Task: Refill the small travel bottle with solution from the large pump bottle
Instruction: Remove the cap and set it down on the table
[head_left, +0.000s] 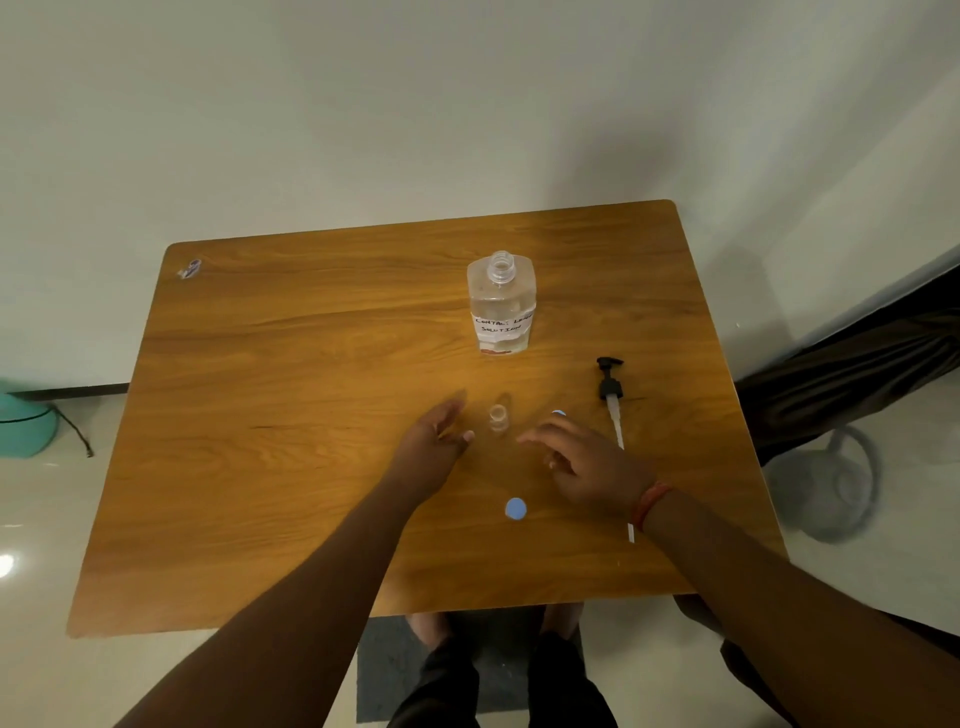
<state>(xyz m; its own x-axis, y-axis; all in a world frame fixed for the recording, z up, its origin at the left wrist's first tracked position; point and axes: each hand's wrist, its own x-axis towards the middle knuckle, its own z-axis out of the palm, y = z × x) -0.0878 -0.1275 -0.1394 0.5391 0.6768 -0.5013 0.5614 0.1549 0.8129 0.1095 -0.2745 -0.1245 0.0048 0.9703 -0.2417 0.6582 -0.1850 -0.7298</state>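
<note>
The small clear travel bottle (498, 418) stands uncapped on the wooden table (291, 395), between my two hands. My left hand (434, 441) hovers just left of it, fingers relaxed, holding nothing. My right hand (582, 460) hovers to its right with loose fingers, also empty. The large clear bottle (500, 306) with a handwritten label stands behind, its neck open. Its black pump (612, 400) with the white tube lies on the table to the right. A blue cap (515, 508) lies near me; another blue piece (558, 413) peeks out behind my right fingers.
A small sticker (189, 268) sits at the table's far left corner. A teal object (23, 423) with a cord is on the floor at left. A dark curtain (857, 364) and a round stand (836, 483) are at the right.
</note>
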